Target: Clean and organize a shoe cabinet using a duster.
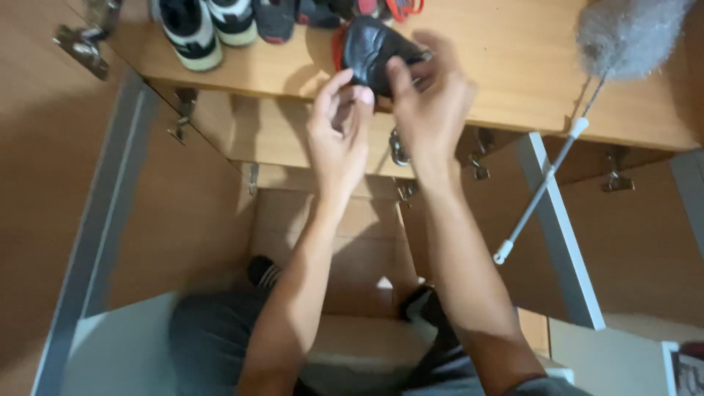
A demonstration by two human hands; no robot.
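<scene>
A small black shoe with a red edge [370, 45] is held over the front of a wooden shelf [506, 66]. My right hand [429, 99] grips it from the right, fingers wrapped around its side. My left hand [339, 132] is just below and left of the shoe, fingers raised and touching its lower edge, palm open toward me.
Other shoes, including black-and-white sneakers [198, 29], line the back of the shelf. A grey fluffy duster [627, 33] with a white handle [539, 194] leans over the shelf's right edge. Open cabinet doors with metal hinges [84, 48] flank the opening. My legs are below.
</scene>
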